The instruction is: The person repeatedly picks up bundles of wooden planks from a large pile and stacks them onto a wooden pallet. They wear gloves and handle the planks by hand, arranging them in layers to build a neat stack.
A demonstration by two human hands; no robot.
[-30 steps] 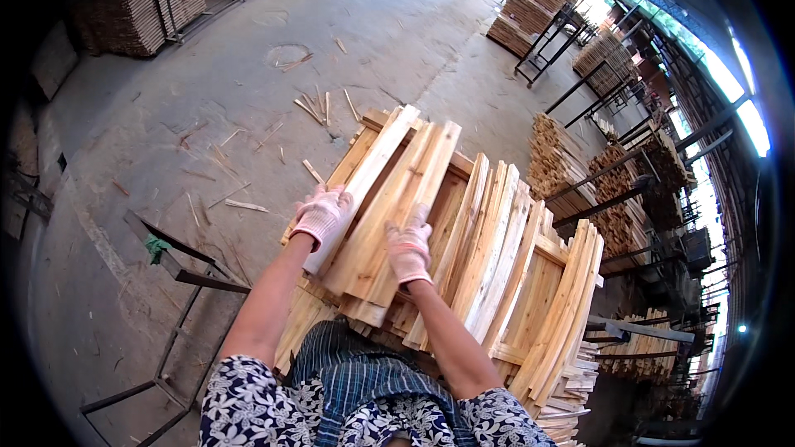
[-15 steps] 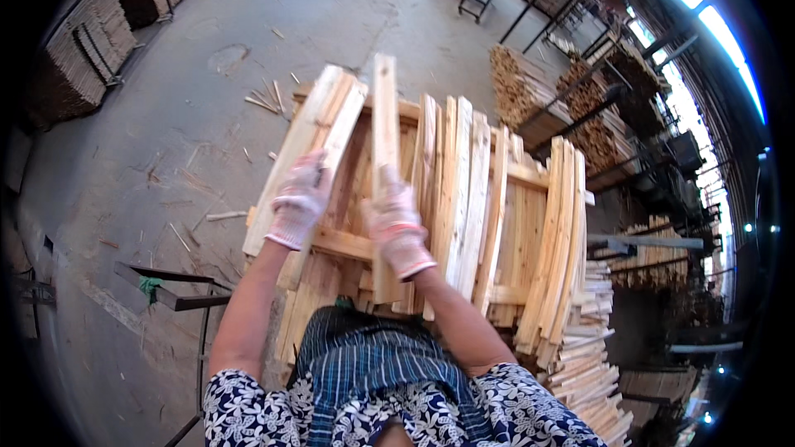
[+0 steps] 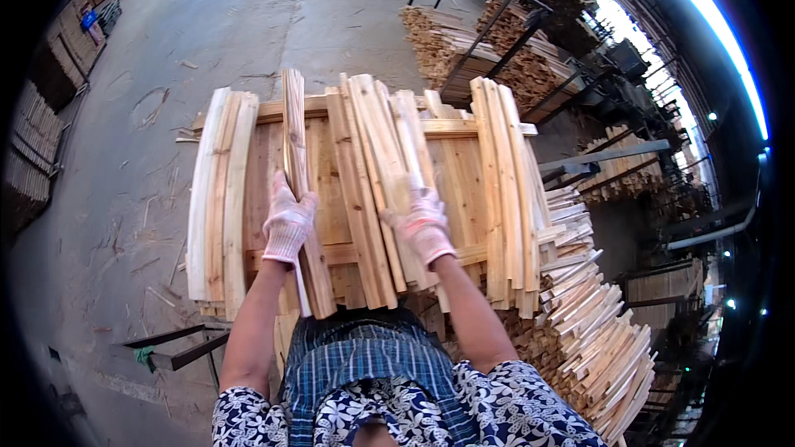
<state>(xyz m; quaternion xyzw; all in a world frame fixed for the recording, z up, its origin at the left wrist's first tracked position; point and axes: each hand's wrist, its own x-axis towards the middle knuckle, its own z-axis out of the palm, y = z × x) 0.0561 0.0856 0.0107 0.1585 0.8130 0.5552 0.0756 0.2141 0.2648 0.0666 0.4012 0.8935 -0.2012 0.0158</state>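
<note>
Left of centre, steady the narrow slat point(image 3: 294, 120) in the closed left hand point(image 3: 289, 228); align the clustered slats point(image 3: 377, 145) with the part-open right hand point(image 3: 424, 228), unclear whether gripping

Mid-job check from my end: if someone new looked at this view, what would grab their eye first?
Likely the pink-and-white gloved hands at the centre: the left hand on a narrow board, the right hand at the loose boards beside it. Next, the heap of pale slats at lower right, then the bright light strip curving along the upper right.
</note>
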